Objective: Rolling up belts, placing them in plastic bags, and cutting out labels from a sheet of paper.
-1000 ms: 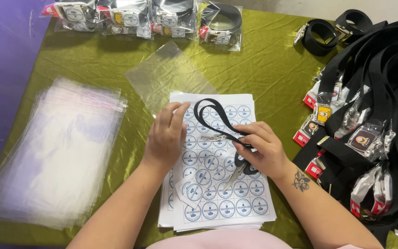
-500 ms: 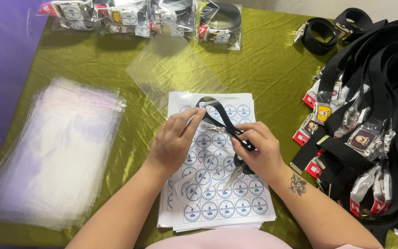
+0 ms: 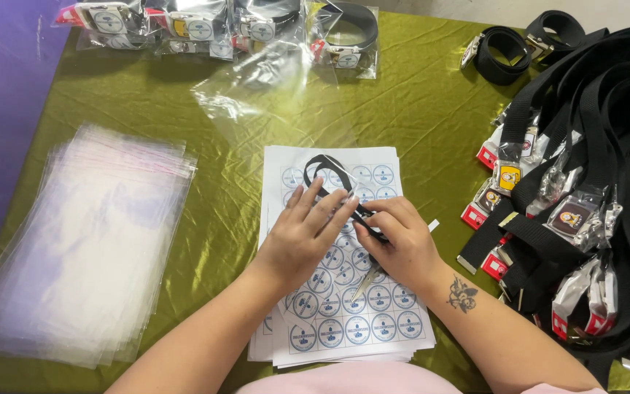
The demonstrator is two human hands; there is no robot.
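At far left, on the green cloth (image 3: 205,146), I see a fanned stack of clear bags (image 3: 82,241), untouched. Next comes a pile of sticker sheets (image 3: 351,328), squared up at centre. My left hand (image 3: 304,237) lies flat on it, fingers spread and open, pressing down a black lanyard (image 3: 329,171) whose loop curls toward the sheets' top edge. My right hand (image 3: 395,244), just beside, is closed in a pinch on the strap's lower run; a metal clip (image 3: 364,281) pokes out below the palm. Farther right sits a heap of black lanyards with badges (image 3: 577,204); packed lanyards in bags (image 3: 220,25) line the far edge.

Risk, as I judge it: the loop may spring open if the flat hand lifts, and the clip could scuff or shift the top sheet.
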